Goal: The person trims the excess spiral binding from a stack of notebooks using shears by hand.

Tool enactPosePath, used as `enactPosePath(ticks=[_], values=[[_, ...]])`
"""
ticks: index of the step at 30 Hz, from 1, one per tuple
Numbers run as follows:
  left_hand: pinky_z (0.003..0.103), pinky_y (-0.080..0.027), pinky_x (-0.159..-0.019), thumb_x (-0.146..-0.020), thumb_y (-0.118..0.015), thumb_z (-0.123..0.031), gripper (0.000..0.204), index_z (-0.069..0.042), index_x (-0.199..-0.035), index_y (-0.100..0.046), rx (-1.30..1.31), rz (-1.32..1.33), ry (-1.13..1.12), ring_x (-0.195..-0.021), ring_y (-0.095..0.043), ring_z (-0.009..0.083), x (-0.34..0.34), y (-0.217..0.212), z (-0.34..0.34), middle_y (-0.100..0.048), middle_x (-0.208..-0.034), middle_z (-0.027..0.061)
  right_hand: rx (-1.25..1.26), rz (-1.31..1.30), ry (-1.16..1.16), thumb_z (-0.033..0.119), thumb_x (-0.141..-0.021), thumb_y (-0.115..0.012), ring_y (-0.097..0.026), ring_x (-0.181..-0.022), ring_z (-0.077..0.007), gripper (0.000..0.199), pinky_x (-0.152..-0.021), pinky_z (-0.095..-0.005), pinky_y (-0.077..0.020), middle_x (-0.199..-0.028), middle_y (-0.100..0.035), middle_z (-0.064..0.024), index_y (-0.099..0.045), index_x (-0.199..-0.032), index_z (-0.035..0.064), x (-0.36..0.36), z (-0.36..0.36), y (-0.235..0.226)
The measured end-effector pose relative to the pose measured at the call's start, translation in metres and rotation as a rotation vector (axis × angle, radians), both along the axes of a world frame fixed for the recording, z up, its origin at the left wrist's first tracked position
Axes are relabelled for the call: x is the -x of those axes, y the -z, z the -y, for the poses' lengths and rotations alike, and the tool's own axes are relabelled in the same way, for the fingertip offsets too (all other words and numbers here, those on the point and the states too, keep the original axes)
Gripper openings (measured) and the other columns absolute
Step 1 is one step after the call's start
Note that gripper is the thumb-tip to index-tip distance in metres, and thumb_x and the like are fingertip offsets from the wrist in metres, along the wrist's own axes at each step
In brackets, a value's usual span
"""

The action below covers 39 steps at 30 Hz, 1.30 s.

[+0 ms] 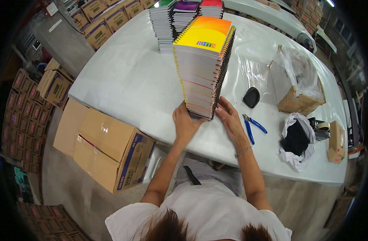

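Note:
A tall stack of spiral notebooks [198, 76] stands on the white table in front of me, its top cover yellow and orange. My left hand [186, 125] holds the bottom left corner of the stack, with the thumb along the near edge. At the bottom right, my right hand [231, 120] presses its fingers against the side of the same stack. The fingertips on the far sides are partly hidden. Blue-handled cutting pliers [254, 127] lie with their handles spread beside my right hand. A black rounded pad-like piece [251, 97] rests just beyond them.
Green, purple and red notebook stacks [162, 28] stand behind. A plastic-lined carton [300, 96], a white bag with black contents [295, 138], a tape dispenser [321, 127] and a small cardboard box [336, 142] occupy the table's right. A closed carton [105, 148] sits at my left.

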State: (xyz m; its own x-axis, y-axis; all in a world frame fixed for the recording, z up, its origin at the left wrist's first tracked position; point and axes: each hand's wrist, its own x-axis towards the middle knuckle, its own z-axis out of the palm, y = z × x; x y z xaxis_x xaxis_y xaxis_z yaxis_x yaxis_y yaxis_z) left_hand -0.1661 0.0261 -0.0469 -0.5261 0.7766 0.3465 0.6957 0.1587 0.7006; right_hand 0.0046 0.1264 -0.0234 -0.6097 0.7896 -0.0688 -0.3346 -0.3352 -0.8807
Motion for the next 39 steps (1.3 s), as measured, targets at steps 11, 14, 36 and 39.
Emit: enactPosePath(ticks=[11,14,36,39], values=[[0.053,-0.028,-0.116,-0.069,-0.094,-0.029,0.099,0.004,-0.144,-0.039,-0.013,-0.012,-0.114,-0.134,-0.043,0.0397,-0.028,0.002,0.008,-0.051,-0.137,0.0225,0.015,0.062,-0.115,0.011,-0.103,-0.062,-0.043,-0.145,-0.0225,0.061,-0.122,-0.0352,-0.0345,-0.155,-0.046,-0.0165,-0.036,-0.156,-0.0069,-0.015,-0.002,-0.005],[0.053,-0.028,-0.116,-0.07,-0.093,-0.028,0.097,0.005,-0.143,-0.039,-0.016,-0.032,-0.111,-0.132,-0.044,0.0399,-0.03,-0.001,0.008,-0.051,-0.137,0.0225,0.011,0.08,-0.146,0.014,-0.104,-0.062,-0.048,-0.141,-0.0228,0.06,-0.119,-0.0358,-0.0389,-0.152,-0.049,-0.0156,-0.038,-0.154,-0.0063,-0.024,0.0,-0.007],[0.055,-0.025,-0.12,-0.065,-0.093,-0.05,0.15,0.006,-0.161,0.007,0.039,-0.007,-0.195,-0.145,-0.031,0.0475,-0.068,-0.003,0.008,-0.021,-0.161,0.0342,-0.848,0.644,0.123,-0.001,-0.089,-0.051,-0.068,-0.108,-0.037,0.044,-0.098,-0.041,-0.0508,-0.121,-0.069,-0.0263,-0.064,-0.131,0.0007,0.047,-0.085,0.011],[0.053,-0.026,-0.119,-0.065,-0.093,-0.052,0.15,0.007,-0.161,0.006,0.049,-0.019,-0.196,-0.143,-0.035,0.0474,-0.067,-0.003,0.006,-0.024,-0.159,0.0352,-0.805,0.617,0.151,-0.003,-0.086,-0.048,-0.07,-0.098,-0.0408,0.041,-0.093,-0.0433,-0.0515,-0.104,-0.071,-0.0296,-0.067,-0.123,-0.0004,0.048,-0.082,0.007]])
